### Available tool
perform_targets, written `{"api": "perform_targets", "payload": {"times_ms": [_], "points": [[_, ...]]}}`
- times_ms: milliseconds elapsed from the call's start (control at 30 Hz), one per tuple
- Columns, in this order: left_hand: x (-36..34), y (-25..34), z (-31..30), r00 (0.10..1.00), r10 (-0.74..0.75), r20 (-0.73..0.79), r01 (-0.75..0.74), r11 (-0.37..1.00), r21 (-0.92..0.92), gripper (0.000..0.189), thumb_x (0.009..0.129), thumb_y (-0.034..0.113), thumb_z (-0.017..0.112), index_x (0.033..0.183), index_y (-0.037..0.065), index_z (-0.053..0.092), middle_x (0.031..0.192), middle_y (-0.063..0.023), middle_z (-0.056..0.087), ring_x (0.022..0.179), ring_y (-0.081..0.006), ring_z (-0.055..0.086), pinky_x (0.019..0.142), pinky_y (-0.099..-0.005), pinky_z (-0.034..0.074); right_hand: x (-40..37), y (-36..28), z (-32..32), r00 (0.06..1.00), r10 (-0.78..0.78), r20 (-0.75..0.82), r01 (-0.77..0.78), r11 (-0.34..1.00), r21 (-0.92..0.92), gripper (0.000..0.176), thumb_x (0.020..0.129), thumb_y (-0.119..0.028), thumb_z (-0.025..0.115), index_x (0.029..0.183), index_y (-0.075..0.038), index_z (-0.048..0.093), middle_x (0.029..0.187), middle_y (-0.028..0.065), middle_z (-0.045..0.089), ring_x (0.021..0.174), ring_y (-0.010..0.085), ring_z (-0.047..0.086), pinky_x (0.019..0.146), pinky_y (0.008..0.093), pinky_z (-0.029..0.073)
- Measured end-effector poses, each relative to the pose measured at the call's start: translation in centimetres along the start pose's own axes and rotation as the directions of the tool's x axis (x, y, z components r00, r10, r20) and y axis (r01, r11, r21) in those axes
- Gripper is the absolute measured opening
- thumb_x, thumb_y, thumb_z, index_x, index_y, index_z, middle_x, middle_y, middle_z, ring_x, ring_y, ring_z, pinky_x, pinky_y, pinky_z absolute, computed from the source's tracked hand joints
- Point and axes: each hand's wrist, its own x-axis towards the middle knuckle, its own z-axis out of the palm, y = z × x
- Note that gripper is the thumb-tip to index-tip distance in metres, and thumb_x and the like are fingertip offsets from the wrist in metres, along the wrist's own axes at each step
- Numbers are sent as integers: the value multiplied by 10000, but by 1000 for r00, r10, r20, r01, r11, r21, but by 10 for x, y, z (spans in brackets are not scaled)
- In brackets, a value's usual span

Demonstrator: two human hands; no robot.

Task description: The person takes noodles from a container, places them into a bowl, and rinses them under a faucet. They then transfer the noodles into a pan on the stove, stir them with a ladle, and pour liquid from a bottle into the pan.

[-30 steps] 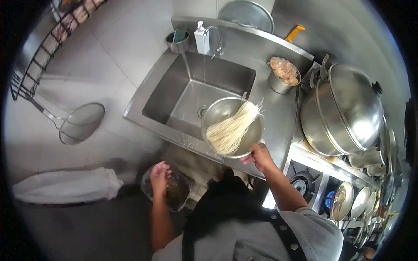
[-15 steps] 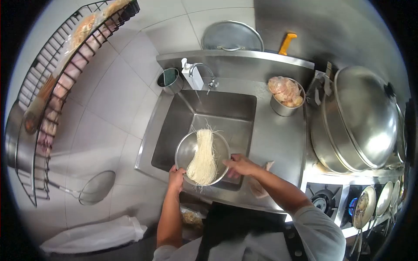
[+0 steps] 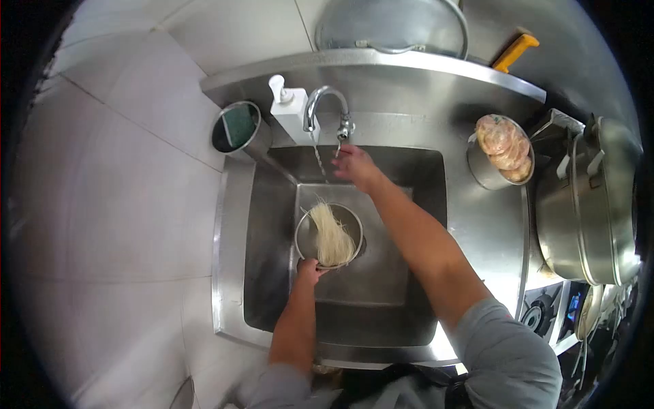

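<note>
Left hand (image 3: pixel 310 271) pinches the bowl (image 3: pixel 308 235) at its 6 o'clock rim, noodles (image 3: pixel 332 238) inside, low in the sink (image 3: pixel 402 273), while the right hand (image 3: pixel 354 167), open and empty, reaches the tap (image 3: pixel 325 102) at 12 o'clock (thin trickle); best to hold the bowl level.

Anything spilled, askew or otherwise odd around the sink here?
Nothing serious. The noodles stick out past the far rim of the bowl, which the left hand holds low in the sink. The right hand is up at the faucet, where a thin stream runs. No spill shows.
</note>
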Motion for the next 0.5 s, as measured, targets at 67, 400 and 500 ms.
{"api": "perform_targets", "payload": {"times_ms": [67,400,500], "points": [[28,-19,2,999,-45,-14,44,999,-28,476,874,9,435,1335,35,321,1266,-230,467,1080,-431,544,830,-603,516,14,5,-8,987,121,107,-145,955,260,428,772,70,470,1190,-16,440,1081,114,557,963,244,586,805,363,504],[71,-72,36,876,319,-361,10,737,675,524,858,140,569,1338,72,370,1321,-167,435,1177,-361,455,939,-516,399,-40,0,-40,999,11,41,-24,939,344,369,801,13,479,1168,-6,506,1008,125,595,888,217,606,757,343,526],[28,-12,88,542,736,406,-525,-80,847,501,855,82,497,1347,79,400,1353,-185,406,1271,-345,362,1105,-437,222,-46,51,-12,987,151,53,-157,978,134,364,825,-59,534,1175,32,488,1011,124,596,873,213,623,769,335,532]]}}
